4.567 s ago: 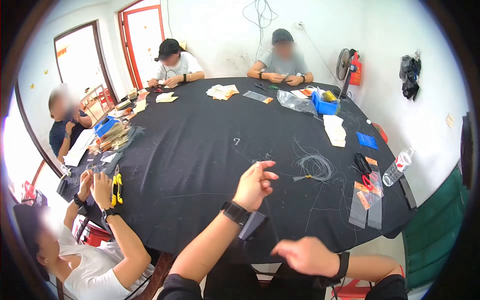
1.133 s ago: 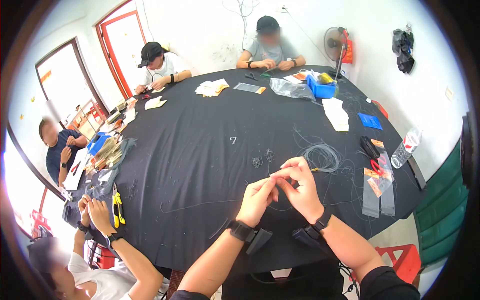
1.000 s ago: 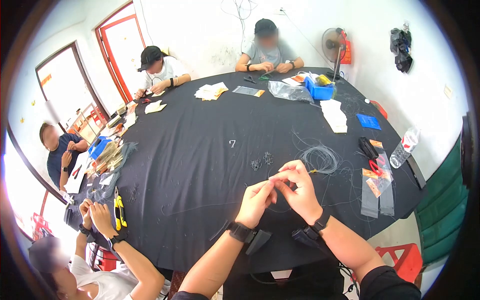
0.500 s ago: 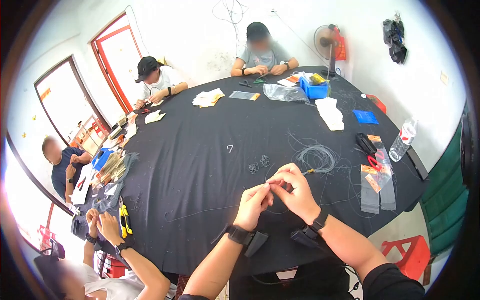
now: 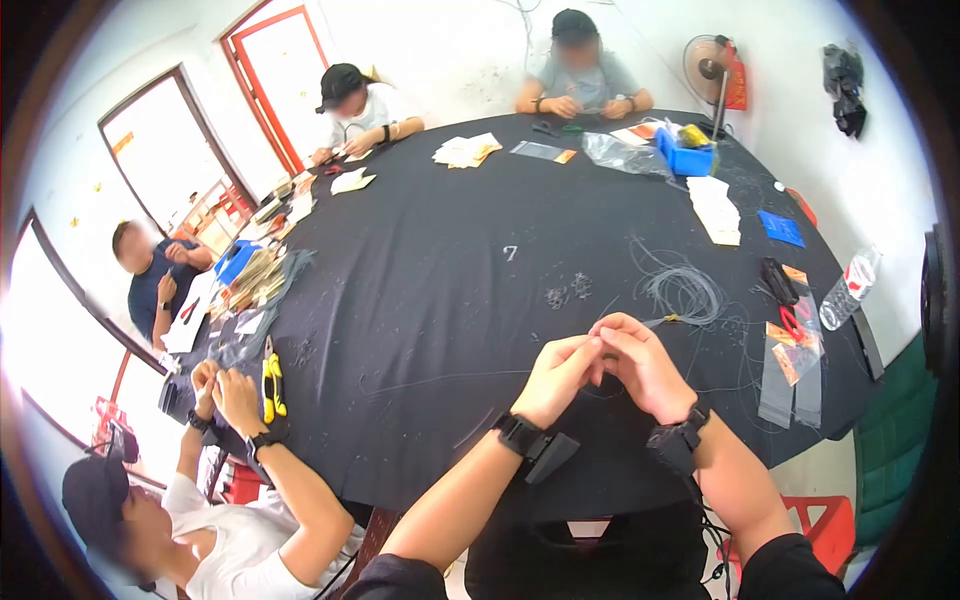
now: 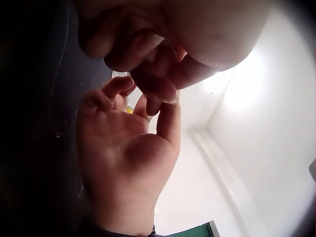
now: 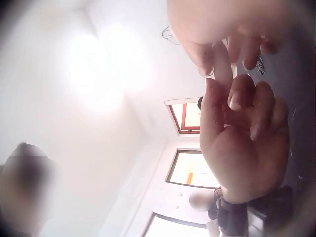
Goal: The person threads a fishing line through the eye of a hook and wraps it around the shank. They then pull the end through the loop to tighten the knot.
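My left hand (image 5: pixel 560 375) and right hand (image 5: pixel 645 365) meet over the near part of the black-covered table, thumbs and forefingers together at the tips. Between the fingertips they pinch a thin dark line (image 7: pixel 211 73); just a small curved bit of it shows in the right wrist view, the rest hidden by fingers. The left wrist view has the right hand's palm (image 6: pixel 126 148) below, its other fingers loosely bent. Past the hands lie two small tangled dark clumps (image 5: pixel 557 297) and a tied coil of grey line (image 5: pixel 685 295).
Scissors with red handles (image 5: pixel 792 322) and clear packets (image 5: pixel 768 385) lie at the right, near a water bottle (image 5: pixel 850 290). Yellow pliers (image 5: pixel 272 380) lie leftward, beside a person working (image 5: pixel 235 400). Paper stacks (image 5: pixel 467 150) and a blue bin (image 5: pixel 685 155) stand farther back.
Some seconds ago my hands were apart, the right one low near the table edge; they have since come together at the fingertips. Lately the head view has swung, shifting the table's things rightward.
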`<move>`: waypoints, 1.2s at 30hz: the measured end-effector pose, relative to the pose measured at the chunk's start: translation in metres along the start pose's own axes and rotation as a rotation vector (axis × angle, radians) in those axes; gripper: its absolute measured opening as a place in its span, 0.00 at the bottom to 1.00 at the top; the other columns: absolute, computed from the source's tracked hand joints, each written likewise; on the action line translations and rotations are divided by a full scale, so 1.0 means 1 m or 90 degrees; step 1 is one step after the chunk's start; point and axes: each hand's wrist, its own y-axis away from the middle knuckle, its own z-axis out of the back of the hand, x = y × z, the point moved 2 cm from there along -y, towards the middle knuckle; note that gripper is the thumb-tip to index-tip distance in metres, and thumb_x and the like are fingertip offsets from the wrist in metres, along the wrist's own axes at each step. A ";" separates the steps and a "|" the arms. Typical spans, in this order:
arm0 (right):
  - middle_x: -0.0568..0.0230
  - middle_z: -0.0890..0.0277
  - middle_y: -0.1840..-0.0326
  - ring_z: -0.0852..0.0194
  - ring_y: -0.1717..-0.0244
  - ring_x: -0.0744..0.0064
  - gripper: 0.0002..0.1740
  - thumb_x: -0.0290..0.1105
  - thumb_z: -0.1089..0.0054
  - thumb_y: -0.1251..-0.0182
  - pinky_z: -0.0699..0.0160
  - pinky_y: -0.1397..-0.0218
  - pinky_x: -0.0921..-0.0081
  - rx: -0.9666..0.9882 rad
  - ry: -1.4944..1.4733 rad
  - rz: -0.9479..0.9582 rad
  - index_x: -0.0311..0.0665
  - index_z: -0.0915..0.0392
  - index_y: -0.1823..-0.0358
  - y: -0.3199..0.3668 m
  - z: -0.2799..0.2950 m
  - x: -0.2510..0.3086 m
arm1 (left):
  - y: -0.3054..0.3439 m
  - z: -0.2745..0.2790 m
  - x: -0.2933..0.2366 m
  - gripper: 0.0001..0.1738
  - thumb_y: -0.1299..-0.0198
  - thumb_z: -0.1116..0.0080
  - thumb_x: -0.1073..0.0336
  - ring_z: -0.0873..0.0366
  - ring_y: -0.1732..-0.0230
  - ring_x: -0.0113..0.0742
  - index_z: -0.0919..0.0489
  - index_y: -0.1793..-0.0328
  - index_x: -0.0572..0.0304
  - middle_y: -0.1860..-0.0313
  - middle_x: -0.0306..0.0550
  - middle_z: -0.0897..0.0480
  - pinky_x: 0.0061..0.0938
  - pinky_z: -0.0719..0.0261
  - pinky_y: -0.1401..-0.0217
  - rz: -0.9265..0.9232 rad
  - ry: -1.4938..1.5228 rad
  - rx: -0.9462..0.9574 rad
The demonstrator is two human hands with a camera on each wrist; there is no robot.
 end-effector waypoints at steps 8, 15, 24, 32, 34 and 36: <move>0.61 0.16 0.51 0.17 0.54 0.72 0.09 0.33 0.41 0.27 0.18 0.52 0.72 0.034 -0.024 0.006 0.37 0.18 0.52 0.003 -0.005 0.007 | 0.000 -0.002 -0.004 0.17 0.25 0.50 0.57 0.37 0.76 0.15 0.20 0.65 0.58 0.75 0.32 0.24 0.16 0.42 0.73 -0.072 -0.043 0.024; 0.57 0.16 0.52 0.17 0.51 0.70 0.11 0.31 0.38 0.29 0.18 0.46 0.75 0.008 -0.015 0.022 0.32 0.18 0.52 0.005 -0.005 0.013 | 0.001 -0.005 -0.006 0.18 0.25 0.50 0.59 0.36 0.76 0.16 0.20 0.67 0.59 0.75 0.32 0.24 0.17 0.41 0.73 -0.036 -0.073 0.019; 0.59 0.16 0.54 0.19 0.52 0.74 0.12 0.32 0.36 0.30 0.19 0.47 0.77 -0.025 -0.059 0.033 0.31 0.17 0.51 0.001 0.002 0.011 | 0.002 -0.005 -0.011 0.18 0.25 0.52 0.59 0.34 0.75 0.17 0.14 0.51 0.62 0.76 0.31 0.24 0.16 0.39 0.71 -0.028 -0.133 0.041; 0.61 0.15 0.55 0.18 0.53 0.76 0.10 0.28 0.36 0.30 0.22 0.46 0.80 -0.059 0.101 0.143 0.31 0.16 0.52 0.006 -0.003 0.019 | -0.001 -0.006 -0.011 0.17 0.25 0.48 0.61 0.20 0.57 0.26 0.17 0.45 0.67 0.61 0.41 0.15 0.22 0.24 0.47 -0.105 -0.065 -0.145; 0.62 0.14 0.55 0.18 0.53 0.77 0.08 0.26 0.36 0.30 0.23 0.45 0.81 -0.039 0.135 0.173 0.31 0.16 0.53 0.007 -0.008 0.020 | -0.002 -0.002 -0.013 0.16 0.26 0.46 0.62 0.20 0.49 0.29 0.18 0.43 0.69 0.52 0.45 0.14 0.25 0.24 0.40 -0.097 -0.034 -0.149; 0.64 0.15 0.56 0.19 0.54 0.79 0.08 0.26 0.36 0.30 0.23 0.46 0.82 -0.014 0.155 0.160 0.31 0.16 0.53 0.009 -0.010 0.019 | -0.002 -0.001 -0.015 0.15 0.26 0.45 0.63 0.20 0.49 0.29 0.18 0.44 0.69 0.51 0.45 0.14 0.26 0.24 0.40 -0.098 -0.024 -0.141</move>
